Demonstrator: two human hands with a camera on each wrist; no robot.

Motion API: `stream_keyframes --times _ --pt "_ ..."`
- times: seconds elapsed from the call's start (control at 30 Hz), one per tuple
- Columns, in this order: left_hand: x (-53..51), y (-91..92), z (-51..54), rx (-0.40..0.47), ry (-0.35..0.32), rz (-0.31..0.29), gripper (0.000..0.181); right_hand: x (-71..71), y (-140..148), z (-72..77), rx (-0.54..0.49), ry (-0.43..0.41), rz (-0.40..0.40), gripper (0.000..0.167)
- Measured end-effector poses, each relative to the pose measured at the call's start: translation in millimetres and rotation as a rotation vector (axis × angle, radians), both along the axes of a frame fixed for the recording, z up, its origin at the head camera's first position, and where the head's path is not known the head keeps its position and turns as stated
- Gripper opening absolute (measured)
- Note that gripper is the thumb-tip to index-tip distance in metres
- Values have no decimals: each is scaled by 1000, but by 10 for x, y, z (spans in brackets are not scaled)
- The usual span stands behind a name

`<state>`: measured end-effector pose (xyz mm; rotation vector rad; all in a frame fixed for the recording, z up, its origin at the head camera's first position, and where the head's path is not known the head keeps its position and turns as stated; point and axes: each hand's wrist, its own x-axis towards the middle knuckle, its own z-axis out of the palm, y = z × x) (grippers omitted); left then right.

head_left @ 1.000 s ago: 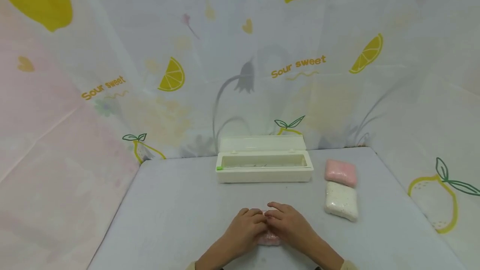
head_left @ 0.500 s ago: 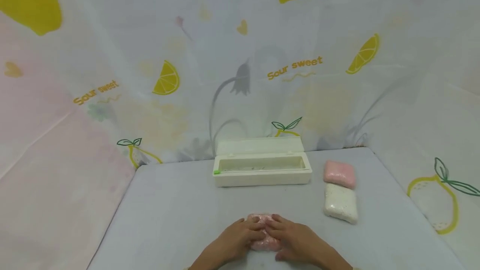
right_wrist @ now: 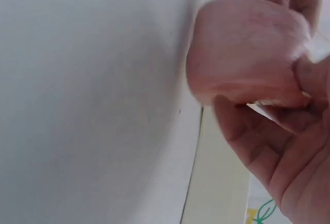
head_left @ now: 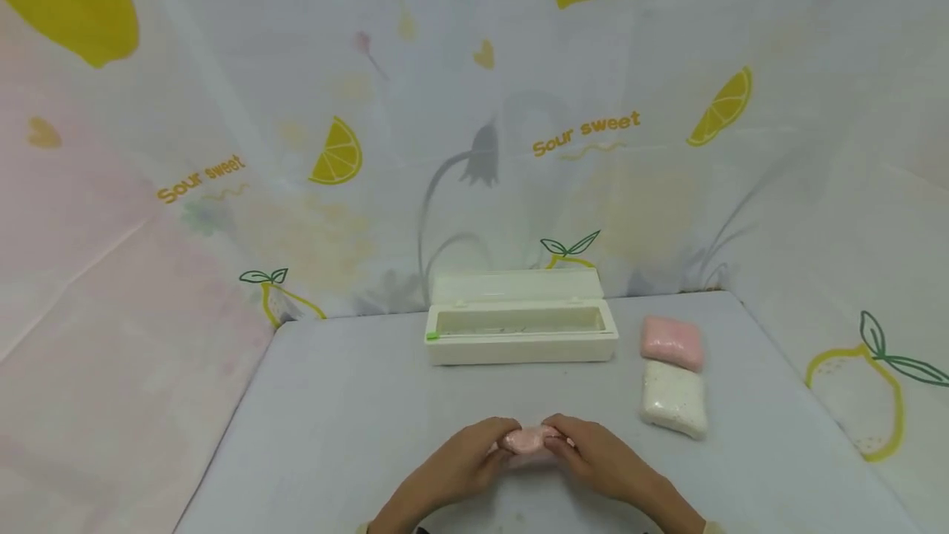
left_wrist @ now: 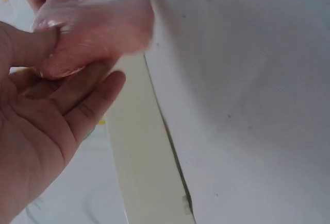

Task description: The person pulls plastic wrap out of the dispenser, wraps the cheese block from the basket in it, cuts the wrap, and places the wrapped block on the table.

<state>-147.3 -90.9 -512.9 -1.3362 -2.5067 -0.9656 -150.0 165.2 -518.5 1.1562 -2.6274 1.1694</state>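
A pink, soft-looking slab in shiny clear wrap (head_left: pixel 529 440), perhaps modelling clay, is held slightly above the table. My left hand (head_left: pixel 474 453) pinches its left end between thumb and fingers. At its right end, my right hand (head_left: pixel 599 458) grips it the same way. The left wrist view shows the wrapped pink slab (left_wrist: pixel 103 23) with the thumb pressed into one face and fingers behind. In the right wrist view, its broad face (right_wrist: pixel 242 54) looks smooth and slightly blurred.
Behind the hands stands a long white box (head_left: pixel 522 350) with its lid raised and a green piece (head_left: pixel 433 335) at the left front rim. A second pink wrapped slab (head_left: pixel 671 343) and a white one (head_left: pixel 674 399) lie at the right. A lemon-print cloth (head_left: pixel 415 105) hangs behind.
Earlier both hands lay over the pink slab on the table, fingers on top. Now they pinch its two ends and have lifted and tilted it, so it looks thinner from above.
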Motion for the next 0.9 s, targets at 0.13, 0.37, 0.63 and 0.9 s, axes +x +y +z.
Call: stream_keyframes --times 0.13,0.37,0.63,0.9 --pt "-16 46 87 54 -258 127 20 -41 -54 41 -100 -184 -102 20" --pt "-42 163 -13 -86 -347 381 20 -126 -180 -79 70 -173 -295 18" --pt "77 157 9 -222 16 261 22 -2 29 12 124 6 -48 29" --pt "104 120 -76 -279 16 153 30 106 25 -54 70 69 3 35"
